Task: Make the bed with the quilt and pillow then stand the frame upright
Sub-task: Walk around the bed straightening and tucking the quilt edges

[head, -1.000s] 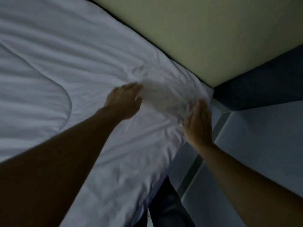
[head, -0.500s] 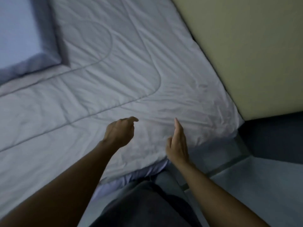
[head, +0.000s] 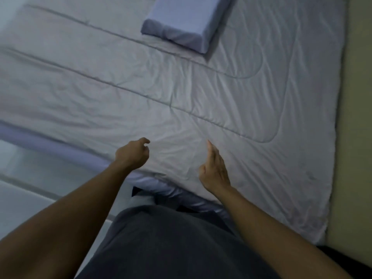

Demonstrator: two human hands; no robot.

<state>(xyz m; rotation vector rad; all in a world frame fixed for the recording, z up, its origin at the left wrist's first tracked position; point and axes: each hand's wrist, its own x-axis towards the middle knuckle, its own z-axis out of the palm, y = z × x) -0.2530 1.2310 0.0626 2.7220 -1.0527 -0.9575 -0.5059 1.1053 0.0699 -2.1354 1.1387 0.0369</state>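
A: What's furthest left?
B: A strip of lilac sheet (head: pixel 60 146) showing under the quilt (head: pixel 141 93), which lies spread flat across the bed with only small creases. I'd judge the covering done

A: And the left hand (head: pixel 131 156)?
B: It hovers over the quilt's near edge with fingers loosely curled, holding nothing

A: The pillow (head: pixel 187 25)?
B: It sits on top of the quilt at the far side, where a head would go

A: The right hand (head: pixel 214 172)?
B: It's empty, fingers straight and edge-on just above the cloth, probably poised to smooth wrinkles

A: Any frame?
B: Not in view. There's only a beige panel (head: pixel 358 137) along the quilt's right edge
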